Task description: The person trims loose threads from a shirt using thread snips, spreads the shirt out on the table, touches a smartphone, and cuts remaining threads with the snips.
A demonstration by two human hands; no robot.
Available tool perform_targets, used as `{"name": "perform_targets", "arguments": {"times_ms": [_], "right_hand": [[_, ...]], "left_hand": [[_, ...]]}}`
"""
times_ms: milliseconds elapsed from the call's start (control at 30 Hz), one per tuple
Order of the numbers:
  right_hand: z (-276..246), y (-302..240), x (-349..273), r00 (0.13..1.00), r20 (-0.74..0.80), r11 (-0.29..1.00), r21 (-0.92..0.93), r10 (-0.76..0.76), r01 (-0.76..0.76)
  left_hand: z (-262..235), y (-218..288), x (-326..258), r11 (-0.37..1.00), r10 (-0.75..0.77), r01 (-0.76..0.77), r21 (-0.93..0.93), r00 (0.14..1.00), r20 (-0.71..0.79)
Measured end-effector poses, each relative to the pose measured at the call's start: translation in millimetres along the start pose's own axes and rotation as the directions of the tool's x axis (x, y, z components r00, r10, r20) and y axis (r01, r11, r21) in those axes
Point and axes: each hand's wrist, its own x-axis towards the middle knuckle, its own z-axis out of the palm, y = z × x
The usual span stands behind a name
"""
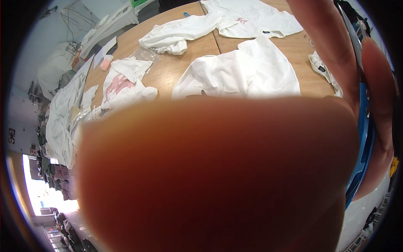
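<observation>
My right hand (380,92) is raised very close to the camera, and one blurred finger (218,168) covers the lower middle of the head view. Between its fingers is a pair of thread snips (364,130) with a blue body and a grey metal blade pointing up. Behind the blurred finger, a white garment (243,71) lies bunched on the wooden table (168,75). A small brown shape shows at its lower edge; I cannot make out what it is. My left hand cannot be seen; the blurred finger hides much of the table's near side.
White garments lie about: a long folded one (180,33), a spread one (256,19) at the back, and one with a pink print (126,84) at the left. A clear plastic bag (145,54) is beside the printed one. Pale cloth (65,117) hangs at the far left.
</observation>
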Motion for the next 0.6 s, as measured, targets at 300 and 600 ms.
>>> {"name": "perform_targets", "arguments": {"times_ms": [300,600], "right_hand": [[4,-5,-3,1.0,-0.009,1.0,0.022,0.022,-0.022],[9,-10,-7,0.999,-0.015,0.998,0.041,0.042,-0.041]], "left_hand": [[4,-4,6,1.0,0.0,0.0,-0.002,1.0,0.004],[5,-8,7,0.997,-0.005,0.004,0.082,1.0,0.009]]}}
